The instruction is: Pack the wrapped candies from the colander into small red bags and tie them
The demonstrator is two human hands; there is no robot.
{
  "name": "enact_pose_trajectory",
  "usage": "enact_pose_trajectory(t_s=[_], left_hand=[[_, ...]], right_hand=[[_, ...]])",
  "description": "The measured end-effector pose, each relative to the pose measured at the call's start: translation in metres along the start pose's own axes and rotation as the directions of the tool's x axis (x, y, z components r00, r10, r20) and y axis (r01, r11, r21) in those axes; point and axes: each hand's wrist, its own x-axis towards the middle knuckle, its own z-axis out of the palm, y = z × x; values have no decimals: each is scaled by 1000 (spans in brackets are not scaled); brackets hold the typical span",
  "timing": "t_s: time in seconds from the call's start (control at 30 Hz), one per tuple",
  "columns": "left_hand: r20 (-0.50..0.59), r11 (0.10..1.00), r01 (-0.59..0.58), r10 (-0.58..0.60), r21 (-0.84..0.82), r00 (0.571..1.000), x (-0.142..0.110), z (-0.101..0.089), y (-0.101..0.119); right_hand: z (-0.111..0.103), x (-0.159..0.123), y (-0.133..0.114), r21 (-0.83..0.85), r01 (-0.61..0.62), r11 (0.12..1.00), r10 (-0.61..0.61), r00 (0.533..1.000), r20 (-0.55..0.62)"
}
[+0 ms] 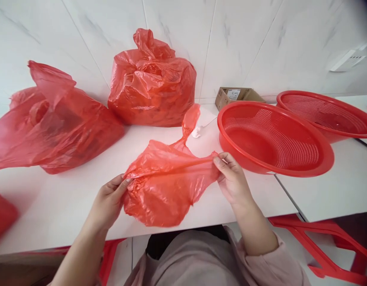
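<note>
Well, spread on the white table (67,208) and held between both hands: a thin red plastic bag (168,190), its upper edge pulled taut, its twisted end trailing toward one o'clock as seen from the bag's middle. Almost touching that end, a small white plug (196,132). At eight o'clock, the left hand (107,204), fingers (123,184) close together and bent, their tips pressed on the bag's left edge. At three o'clock, the right hand (232,178), thumb and forefinger firmly pinching the plastic, remaining fingers curled beneath. At twelve o'clock, a stuffed red bag (152,83) against the tiled wall (245,43); at ten o'clock, a bulging red bag (56,127) slumped on its side. At two o'clock, a tilted red colander (274,139), just beside the right hand and overlapping a second red colander (323,113); behind them, a cardboard box (238,97).
</note>
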Motion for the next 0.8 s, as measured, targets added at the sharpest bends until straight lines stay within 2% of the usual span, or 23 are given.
enact_pose_trajectory(t_s=[0.13, 0.27, 0.37, 0.43, 0.5, 0.57, 0.63, 0.7, 0.73, 0.8], left_hand=[[-67, 999, 27, -25, 23, 997, 7, -25, 2], [-114, 1000, -10, 11, 2, 993, 18, -40, 0], [-152, 998, -54, 58, 30, 987, 14, -40, 3], [-181, 974, -144, 175, 174, 968, 2, -31, 5], [-117, 866, -284, 359, 412, 926, -13, -15, 4], [62, 662, -395, 467, 637, 882, -26, 5, -2], [222, 444, -433, 452, 784, 864, -31, 22, -12], [276, 278, -413, 421, 868, 864, -26, 30, -24], [282, 229, -399, 415, 888, 865, -20, 30, -28], [287, 193, -386, 401, 902, 870, -9, 24, -32]], right_hand=[[-4, 0, -4, 33, 5, 999, -5, 1000, 6], [-2, -1, -5, 38, 56, 998, -56, 998, -9], [-2, -3, -6, -28, 105, 994, -106, 994, -19], [0, -7, -5, -135, 124, 983, -124, 992, 6], [7, -15, -2, -283, 121, 951, -98, 991, 94], [17, -23, 4, -432, 134, 892, -34, 973, 230], [26, -30, 12, -562, 199, 803, 8, 939, 344], [30, -35, 22, -662, 296, 689, 1, 913, 408], [30, -35, 26, -696, 333, 636, -5, 904, 428], [27, -35, 34, -727, 377, 574, -16, 893, 450]])
